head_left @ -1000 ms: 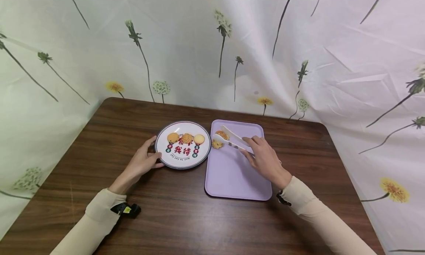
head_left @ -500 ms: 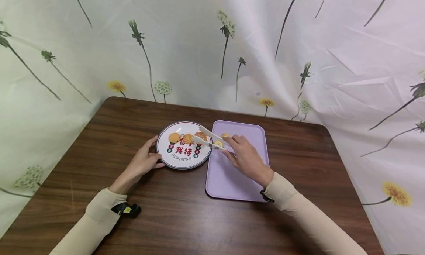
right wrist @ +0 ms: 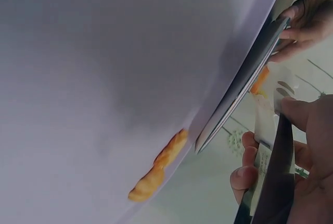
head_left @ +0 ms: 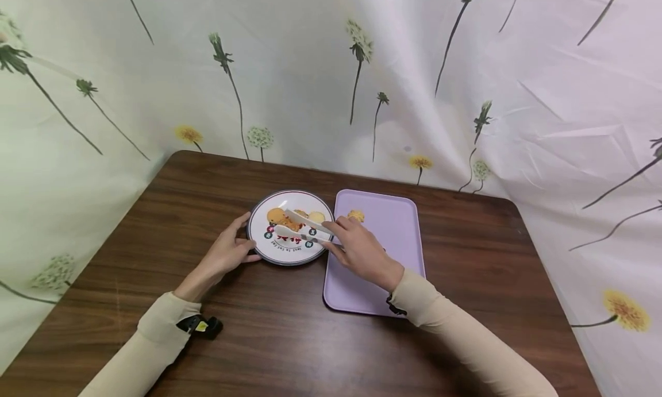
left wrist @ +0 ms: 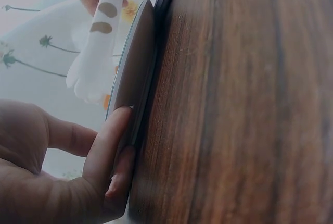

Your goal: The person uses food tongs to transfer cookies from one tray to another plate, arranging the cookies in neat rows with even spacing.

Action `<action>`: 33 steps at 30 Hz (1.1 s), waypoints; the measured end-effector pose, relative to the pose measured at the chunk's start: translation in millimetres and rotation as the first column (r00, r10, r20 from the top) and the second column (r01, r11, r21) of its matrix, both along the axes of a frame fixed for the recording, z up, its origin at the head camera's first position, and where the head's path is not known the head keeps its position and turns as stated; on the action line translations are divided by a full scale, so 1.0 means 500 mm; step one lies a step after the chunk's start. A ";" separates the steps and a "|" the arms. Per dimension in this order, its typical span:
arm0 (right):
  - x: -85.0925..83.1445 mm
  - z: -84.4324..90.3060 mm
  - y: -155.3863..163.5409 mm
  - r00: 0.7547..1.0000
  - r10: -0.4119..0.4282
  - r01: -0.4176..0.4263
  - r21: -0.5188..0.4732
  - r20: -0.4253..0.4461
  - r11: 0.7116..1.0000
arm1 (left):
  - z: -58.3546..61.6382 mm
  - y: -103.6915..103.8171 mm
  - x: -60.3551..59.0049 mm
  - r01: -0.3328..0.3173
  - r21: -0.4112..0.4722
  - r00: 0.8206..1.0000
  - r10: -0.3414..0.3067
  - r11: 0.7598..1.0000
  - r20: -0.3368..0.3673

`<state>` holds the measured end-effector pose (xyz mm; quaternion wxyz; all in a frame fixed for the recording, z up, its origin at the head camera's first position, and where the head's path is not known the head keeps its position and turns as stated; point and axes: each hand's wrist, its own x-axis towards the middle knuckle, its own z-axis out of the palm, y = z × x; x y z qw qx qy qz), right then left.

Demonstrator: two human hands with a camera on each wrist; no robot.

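My right hand (head_left: pixel 362 252) has swung left off the purple tray (head_left: pixel 398 259) and now sits at centre frame, fingers pinched round the white tongs (head_left: pixel 305 226), whose tips reach over the middle of the plate (head_left: pixel 258 242). A second ago those tips were up at the far end of the tray beside two cookies; now only one cookie (head_left: pixel 355 215) is left there, alone near the tray's upper edge. So one piece has crossed over, and I judge it sits between the tong tips above the plate, though the tongs cover it in the head view and I can't say if it has been let go.

In the left wrist view the tongs (left wrist: pixel 96 52) hang just over the plate rim (left wrist: pixel 136 67), with a bit of orange showing beneath the tips. In the right wrist view the last cookie (right wrist: pixel 158 164) lies flat on the tray (right wrist: pixel 104 78).

My left hand (head_left: pixel 227 253) hasn't budged: fingers and thumb curled on the near left rim of the plate, steadying it on the brown counter (head_left: pixel 155 213). On the plate I can make out cookies on it (head_left: pixel 276 216) along its far side, left of centre frame.

By my reading, one more trip clears the tray.

Behind it all hangs the flower-printed cloth (head_left: pixel 310 69) filling the top of the frame.
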<state>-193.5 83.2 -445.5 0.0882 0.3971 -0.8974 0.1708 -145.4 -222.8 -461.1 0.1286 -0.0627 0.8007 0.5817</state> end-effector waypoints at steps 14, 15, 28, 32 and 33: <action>0.002 -0.017 -0.047 0.999 0.031 -0.032 0.046 0.021 0.998 | -0.004 -0.003 -0.001 0.002 0.105 1.000 0.000 0.995 -0.021; 0.002 -0.017 -0.051 0.999 0.030 -0.031 0.047 0.024 0.998 | -0.004 -0.003 -0.001 0.004 0.112 1.000 -0.001 0.994 -0.023; -0.005 -0.019 -0.073 0.999 0.033 -0.035 0.094 0.029 0.995 | -0.009 0.000 0.002 0.003 0.150 1.000 0.001 0.989 -0.022; -0.008 -0.017 -0.077 0.999 0.031 -0.034 0.102 0.032 0.994 | -0.010 -0.002 0.000 0.002 0.142 1.000 0.002 0.990 -0.024; -0.008 -0.017 -0.078 0.999 0.030 -0.033 0.104 0.036 0.994 | -0.011 -0.003 0.000 0.002 0.136 1.000 0.001 0.991 -0.022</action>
